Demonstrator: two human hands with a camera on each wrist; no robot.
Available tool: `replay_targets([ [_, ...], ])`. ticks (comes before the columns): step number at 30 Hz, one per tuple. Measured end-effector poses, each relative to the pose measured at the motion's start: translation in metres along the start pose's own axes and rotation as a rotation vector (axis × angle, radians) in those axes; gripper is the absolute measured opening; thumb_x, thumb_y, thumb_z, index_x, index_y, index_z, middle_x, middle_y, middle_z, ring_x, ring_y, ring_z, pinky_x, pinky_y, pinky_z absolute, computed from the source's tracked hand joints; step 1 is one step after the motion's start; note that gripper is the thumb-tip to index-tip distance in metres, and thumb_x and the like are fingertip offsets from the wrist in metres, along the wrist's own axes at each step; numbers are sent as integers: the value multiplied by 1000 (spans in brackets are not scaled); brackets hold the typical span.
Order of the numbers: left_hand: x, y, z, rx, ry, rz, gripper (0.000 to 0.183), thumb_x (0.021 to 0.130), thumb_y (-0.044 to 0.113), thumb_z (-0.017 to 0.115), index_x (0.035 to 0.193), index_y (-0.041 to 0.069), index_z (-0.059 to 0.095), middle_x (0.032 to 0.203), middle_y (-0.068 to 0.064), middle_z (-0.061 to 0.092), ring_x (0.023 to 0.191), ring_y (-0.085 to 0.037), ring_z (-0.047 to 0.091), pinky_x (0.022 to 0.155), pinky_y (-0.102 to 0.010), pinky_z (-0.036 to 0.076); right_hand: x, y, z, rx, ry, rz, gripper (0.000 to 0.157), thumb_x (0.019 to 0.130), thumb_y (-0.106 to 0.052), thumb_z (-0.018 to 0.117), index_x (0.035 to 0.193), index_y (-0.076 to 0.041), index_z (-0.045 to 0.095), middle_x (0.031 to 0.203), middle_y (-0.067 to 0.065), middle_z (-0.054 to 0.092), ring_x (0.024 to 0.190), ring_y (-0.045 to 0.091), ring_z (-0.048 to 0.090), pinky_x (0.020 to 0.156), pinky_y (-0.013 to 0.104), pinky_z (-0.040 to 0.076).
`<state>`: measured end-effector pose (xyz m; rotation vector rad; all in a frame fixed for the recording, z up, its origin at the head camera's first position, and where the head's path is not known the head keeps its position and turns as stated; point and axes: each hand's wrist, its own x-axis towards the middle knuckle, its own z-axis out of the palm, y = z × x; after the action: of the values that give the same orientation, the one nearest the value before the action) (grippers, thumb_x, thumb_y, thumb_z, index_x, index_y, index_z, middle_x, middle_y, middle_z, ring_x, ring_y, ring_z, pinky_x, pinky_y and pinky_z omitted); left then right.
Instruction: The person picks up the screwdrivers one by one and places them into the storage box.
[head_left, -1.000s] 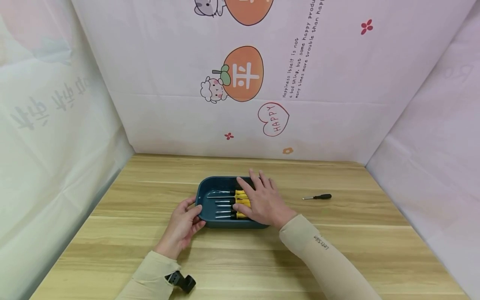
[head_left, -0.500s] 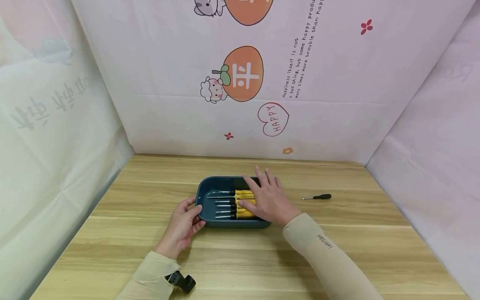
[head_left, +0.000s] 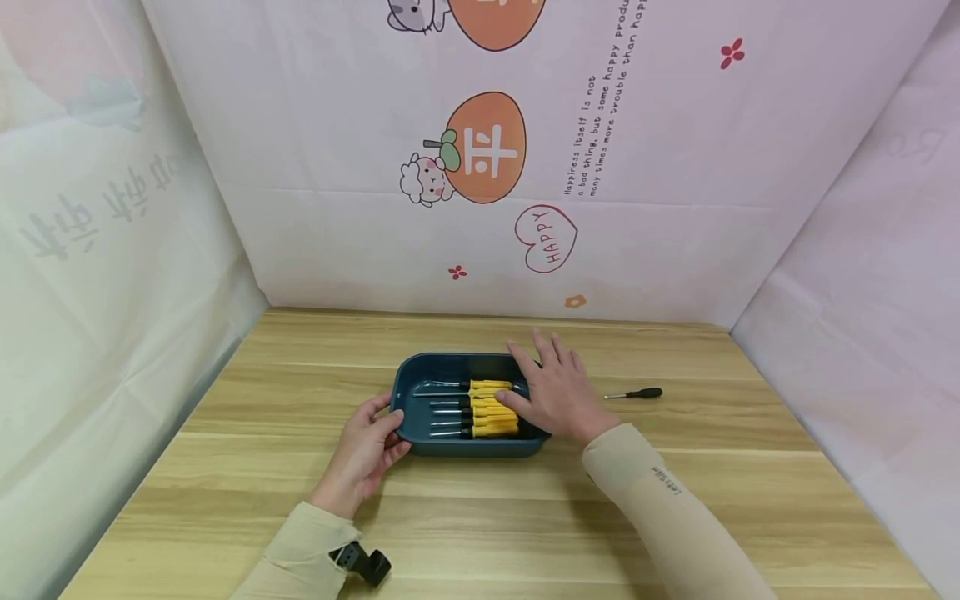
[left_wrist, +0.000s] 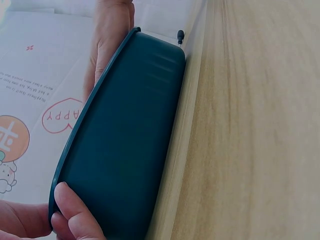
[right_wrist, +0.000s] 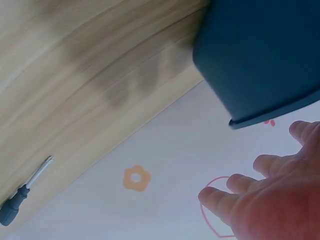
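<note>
A dark teal plastic bin sits on the wooden table with several yellow-and-black screwdrivers lying side by side in it, blades toward the left. My left hand grips the bin's left end, thumb over the rim and fingers against the outer wall; the left wrist view shows fingers at that rim. Over the bin's right end is my right hand, fingers spread and straight, covering part of the right rim. In the right wrist view it hovers beside the bin's rim with nothing held.
A single black-handled screwdriver lies on the table to the right of the bin. White printed sheets stand as walls behind and on both sides. A black strap device is on the left wrist.
My right hand has slid rightward over the bin, uncovering the yellow handles that it hid before. The left hand, the bin and the loose black-handled screwdriver have stayed in place.
</note>
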<state>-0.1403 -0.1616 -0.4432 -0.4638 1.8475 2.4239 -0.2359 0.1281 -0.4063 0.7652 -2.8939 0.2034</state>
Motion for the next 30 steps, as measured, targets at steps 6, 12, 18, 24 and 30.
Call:
replay_targets([
  [6,-1,1,0,1,-1,7,49,108,11,53,155,8,42,111,-12,58,77,-12,58,69,-20,58,-3,13,-1,34,24,18,87,98,-72,50,166,-23,28,172,21,17,156,52,15,121,73,20],
  [12,-2,1,0,1,1,11,49,108,11,53,155,7,42,110,-12,58,77,-12,58,68,-20,58,-6,28,-2,30,9,66,88,98,-71,51,167,-22,26,172,22,16,156,53,13,120,74,19],
  [18,0,0,0,10,9,2,48,108,12,52,155,9,42,114,-14,58,79,-13,58,69,-20,59,-9,45,-3,11,-21,104,89,99,-73,47,167,-22,23,172,23,13,155,55,14,120,75,18],
  [24,0,0,0,12,8,4,47,109,12,52,155,9,42,115,-14,58,78,-12,57,69,-20,58,-14,59,-2,22,-36,143,87,100,-70,47,168,-21,22,172,24,11,154,57,13,119,77,17],
  [30,0,0,1,12,7,1,48,109,12,52,155,8,42,116,-15,57,78,-12,57,69,-21,58,-17,68,-3,17,-51,175,86,101,-71,42,168,-21,20,172,24,10,154,57,13,119,77,16],
])
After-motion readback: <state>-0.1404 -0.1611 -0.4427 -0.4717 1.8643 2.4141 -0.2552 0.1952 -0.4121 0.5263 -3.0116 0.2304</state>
